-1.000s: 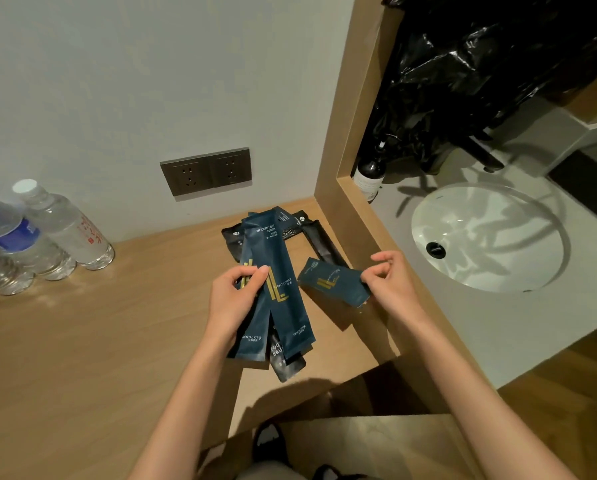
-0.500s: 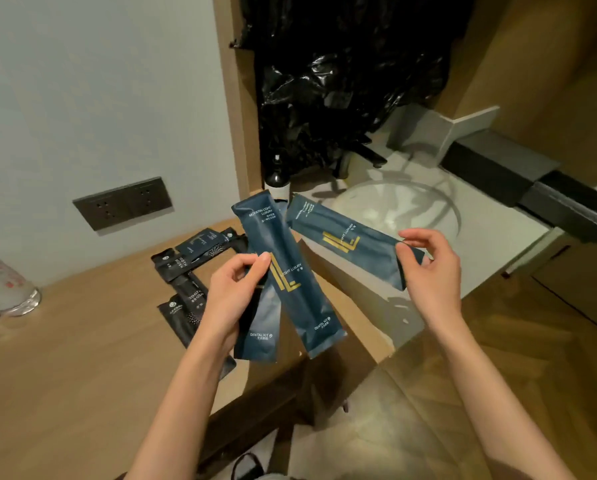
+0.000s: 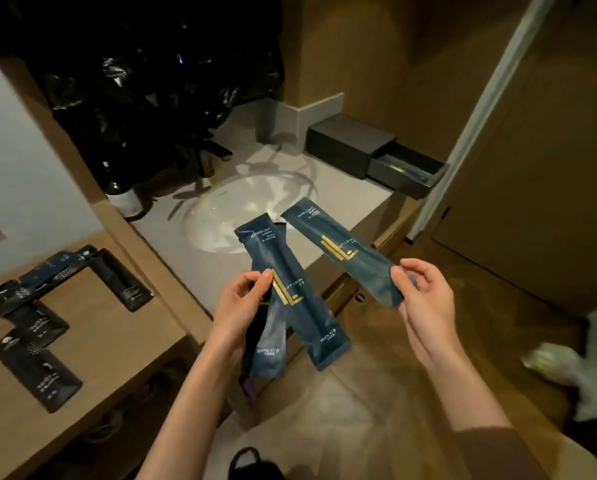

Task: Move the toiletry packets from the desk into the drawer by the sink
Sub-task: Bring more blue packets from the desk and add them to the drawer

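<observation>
Black packets (image 3: 39,374) flat on wooden desk (image 3: 96,334)

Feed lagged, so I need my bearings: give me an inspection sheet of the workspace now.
Surface: wooden desk at left, pale counter with sink beside it.
Job's things: black packets on the desk; drawer on the counter open.
Clutter: black plastic bag and bottle behind the sink.
Hands: left hand grips at least two blue packets; right hand pinches a single packet by its end.
Cables: nothing seen.
Surroundings: wooden floor, door at right.
</observation>
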A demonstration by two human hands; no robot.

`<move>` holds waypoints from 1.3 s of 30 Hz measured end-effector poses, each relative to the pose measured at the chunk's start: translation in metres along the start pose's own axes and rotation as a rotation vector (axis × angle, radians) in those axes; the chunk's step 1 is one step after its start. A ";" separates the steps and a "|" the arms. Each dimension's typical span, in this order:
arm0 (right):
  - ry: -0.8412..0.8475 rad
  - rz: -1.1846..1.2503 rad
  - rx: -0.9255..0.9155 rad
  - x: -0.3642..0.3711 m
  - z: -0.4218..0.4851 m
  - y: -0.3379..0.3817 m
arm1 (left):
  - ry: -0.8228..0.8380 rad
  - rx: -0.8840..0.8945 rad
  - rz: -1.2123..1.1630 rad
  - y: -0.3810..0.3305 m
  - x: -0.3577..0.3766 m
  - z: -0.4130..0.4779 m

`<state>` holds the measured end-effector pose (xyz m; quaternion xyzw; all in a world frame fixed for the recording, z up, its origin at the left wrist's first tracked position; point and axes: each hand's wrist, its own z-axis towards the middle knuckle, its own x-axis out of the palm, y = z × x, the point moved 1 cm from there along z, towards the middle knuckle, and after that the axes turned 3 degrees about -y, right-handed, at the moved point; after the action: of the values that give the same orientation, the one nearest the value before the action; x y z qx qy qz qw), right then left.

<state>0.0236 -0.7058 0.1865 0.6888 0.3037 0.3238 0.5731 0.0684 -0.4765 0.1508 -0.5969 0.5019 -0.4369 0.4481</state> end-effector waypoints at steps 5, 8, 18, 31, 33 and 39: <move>0.007 0.078 0.080 -0.036 0.038 -0.009 | 0.041 -0.102 -0.044 0.006 0.073 0.028; 0.048 0.008 0.090 -0.046 0.071 -0.014 | 0.078 -0.123 -0.038 0.008 0.117 0.054; 0.256 -0.484 -0.124 -0.046 0.231 0.010 | 0.183 -0.095 -0.009 -0.007 0.255 0.172; 0.435 -0.538 -0.203 -0.011 0.398 0.046 | 0.112 0.088 0.070 -0.049 0.368 0.270; 0.480 -0.563 -0.275 -0.004 0.423 0.045 | 0.074 0.113 0.058 -0.053 0.378 0.283; 0.734 -0.570 -0.350 0.009 0.503 0.051 | -0.064 0.129 0.009 -0.057 0.411 0.320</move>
<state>0.4305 -1.0052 0.1701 0.3126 0.6027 0.4215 0.6011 0.4379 -0.8478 0.1665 -0.5781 0.4607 -0.4471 0.5036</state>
